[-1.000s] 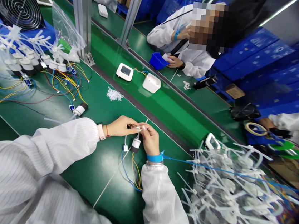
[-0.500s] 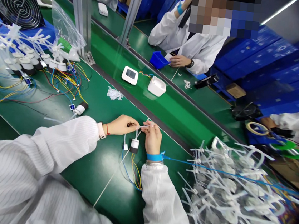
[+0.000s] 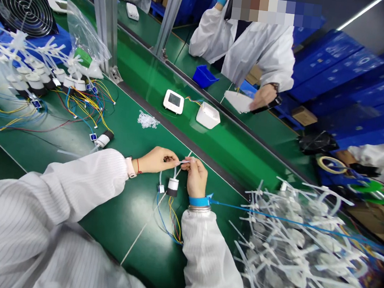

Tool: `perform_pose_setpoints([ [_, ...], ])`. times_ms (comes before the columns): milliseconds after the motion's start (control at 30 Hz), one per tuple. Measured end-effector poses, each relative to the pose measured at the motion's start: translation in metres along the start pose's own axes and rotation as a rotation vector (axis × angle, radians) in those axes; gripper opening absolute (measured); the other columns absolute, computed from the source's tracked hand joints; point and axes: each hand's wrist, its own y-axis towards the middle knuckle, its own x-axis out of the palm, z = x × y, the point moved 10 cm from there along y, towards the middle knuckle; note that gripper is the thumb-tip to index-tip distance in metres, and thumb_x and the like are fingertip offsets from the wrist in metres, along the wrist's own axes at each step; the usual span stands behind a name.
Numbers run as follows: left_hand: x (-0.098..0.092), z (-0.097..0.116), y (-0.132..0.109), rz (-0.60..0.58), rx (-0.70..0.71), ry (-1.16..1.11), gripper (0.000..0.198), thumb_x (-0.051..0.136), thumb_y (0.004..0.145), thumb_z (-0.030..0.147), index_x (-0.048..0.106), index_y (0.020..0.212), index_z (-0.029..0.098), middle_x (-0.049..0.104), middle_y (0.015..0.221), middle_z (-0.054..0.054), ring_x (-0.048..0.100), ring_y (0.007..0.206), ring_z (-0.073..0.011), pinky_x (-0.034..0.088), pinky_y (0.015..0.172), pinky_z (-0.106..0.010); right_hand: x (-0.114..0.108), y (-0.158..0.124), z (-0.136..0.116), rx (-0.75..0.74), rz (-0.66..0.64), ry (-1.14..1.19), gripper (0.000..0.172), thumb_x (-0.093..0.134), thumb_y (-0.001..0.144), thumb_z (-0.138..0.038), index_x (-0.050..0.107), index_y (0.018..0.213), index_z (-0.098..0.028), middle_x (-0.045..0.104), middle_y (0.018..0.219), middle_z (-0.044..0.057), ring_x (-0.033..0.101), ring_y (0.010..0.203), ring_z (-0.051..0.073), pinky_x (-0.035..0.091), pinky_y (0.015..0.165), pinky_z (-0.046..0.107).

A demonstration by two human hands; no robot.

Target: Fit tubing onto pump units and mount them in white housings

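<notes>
My left hand [image 3: 158, 160] pinches a thin translucent tube [image 3: 183, 162] between thumb and fingertips. On the tube's other side, my right hand [image 3: 196, 176] is closed, its fingertips pressed together. Just below the hands is a small black and white cylindrical pump [image 3: 173, 186], with soft tubing running up from its white end towards the fingers. A small blue-and-white square board [image 3: 161, 188] hangs beside it on another tube. Coloured wires [image 3: 172, 218] trail from the pump's black end down to my right sleeve. Fine detail at the fingertips is too small to make out.
Small clear rings [image 3: 148, 120] lie in a heap beyond my left hand. More wired pumps [image 3: 34, 82] stand at left near a fan [image 3: 22, 2]. Many tubed parts [image 3: 297, 253] are piled at right. A blue cord [image 3: 260, 213] leads from my right wrist. A co-worker's hand [image 3: 265, 97] is across the belt.
Both my hands stay nearly in place, the fingertips shifting slightly at the tube. The white screen device and its open box have moved right along the belt. The co-worker's hand has moved right.
</notes>
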Motion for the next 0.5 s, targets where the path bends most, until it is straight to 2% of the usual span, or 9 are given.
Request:
perform_pose_setpoints([
  [200,0.001,0.001,0.000,-0.015,0.008,-0.039,0.025,0.052,0.082,0.028,0.066,0.085,0.008,0.065,0.074,-0.005,0.054,0.065,-0.0108,0.040,0.060,-0.019,0.001,-0.001,-0.002,0.004,-0.006,-0.010,0.031,0.053,0.080,-0.046,0.062,0.080,-0.017,0.059,0.064,0.000,0.054,0.058,0.011,0.043,0.060,0.026],
  [367,0.004,0.012,-0.001,-0.071,0.061,-0.019,0.031,0.045,0.087,0.032,0.066,0.086,0.009,0.058,0.069,-0.002,0.049,0.063,-0.0098,0.036,0.058,-0.020,0.000,-0.002,-0.004,0.023,0.034,0.071,0.042,0.042,0.082,-0.055,0.060,0.084,-0.016,0.061,0.071,0.003,0.056,0.061,0.012,0.044,0.059,0.028],
  [500,-0.001,0.020,-0.002,-0.022,0.132,0.023,0.030,0.046,0.086,0.032,0.065,0.082,0.010,0.052,0.071,-0.002,0.047,0.063,-0.0093,0.036,0.058,-0.020,-0.004,-0.002,-0.007,0.019,0.070,0.107,0.048,0.037,0.081,-0.060,0.059,0.085,-0.017,0.062,0.077,0.005,0.056,0.063,0.013,0.044,0.058,0.027],
])
